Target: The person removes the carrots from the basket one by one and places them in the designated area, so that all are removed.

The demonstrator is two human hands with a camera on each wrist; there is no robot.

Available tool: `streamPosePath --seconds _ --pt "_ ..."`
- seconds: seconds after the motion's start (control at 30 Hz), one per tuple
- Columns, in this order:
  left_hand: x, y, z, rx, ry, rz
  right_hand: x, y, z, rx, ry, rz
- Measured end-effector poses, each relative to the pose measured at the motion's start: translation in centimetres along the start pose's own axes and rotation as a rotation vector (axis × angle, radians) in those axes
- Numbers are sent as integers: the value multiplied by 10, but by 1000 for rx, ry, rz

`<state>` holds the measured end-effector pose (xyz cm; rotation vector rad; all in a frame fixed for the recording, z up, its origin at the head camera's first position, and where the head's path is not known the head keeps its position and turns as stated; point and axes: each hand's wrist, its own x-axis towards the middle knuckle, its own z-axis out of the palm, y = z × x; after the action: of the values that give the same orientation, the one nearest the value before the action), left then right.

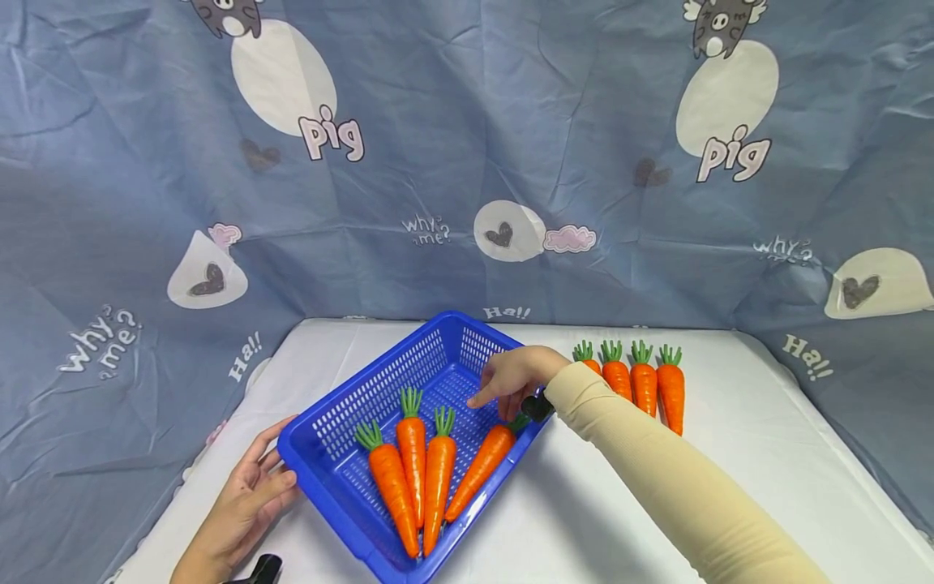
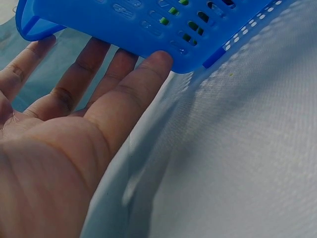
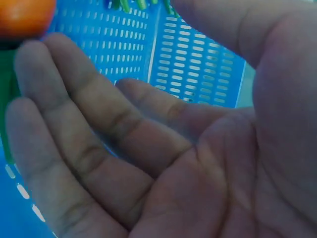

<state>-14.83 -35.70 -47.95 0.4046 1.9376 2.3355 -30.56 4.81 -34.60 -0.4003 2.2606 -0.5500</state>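
The right hand (image 1: 514, 377) holds nothing: its fingers are loosely extended, with a gap to the thumb, beside the green top of one carrot (image 1: 481, 470). I cannot tell whether a fingertip touches it. This carrot lies slanted inside the blue basket (image 1: 328, 507), along the wall nearest to the right arm. Its surface is smooth and shiny, so I judge it light, rather firm and perhaps a little slippery; the thin green leaves probably bend. A good place to take it is the thick orange shoulder, just below the leaves. The right arm, in a beige sleeve (image 1: 671, 470), reaches in from the lower right, with the wrist bent downward. The left hand (image 1: 244, 503) has its fingers spread and touches the basket's left corner. Three other carrots (image 1: 413, 478) lie inside. Farther out, four carrots (image 1: 645, 389) stay in a row on the white table (image 1: 751, 405).
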Motion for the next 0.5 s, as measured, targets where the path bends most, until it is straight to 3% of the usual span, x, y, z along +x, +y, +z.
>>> streamPosePath --seconds 0.13,0.33,0.43,0.5 --pt "0 0 -1 11 8 -10 -1 -2 2 -22 -33 16" --pt "0 1 0 0 -6 -3 -4 -5 4 47 -69 62" --pt "-1 2 1 -6 -10 -2 -3 -7 4 51 -61 22" --pt "-1 2 1 -8 -6 -3 -1 -9 4 86 -45 -56"
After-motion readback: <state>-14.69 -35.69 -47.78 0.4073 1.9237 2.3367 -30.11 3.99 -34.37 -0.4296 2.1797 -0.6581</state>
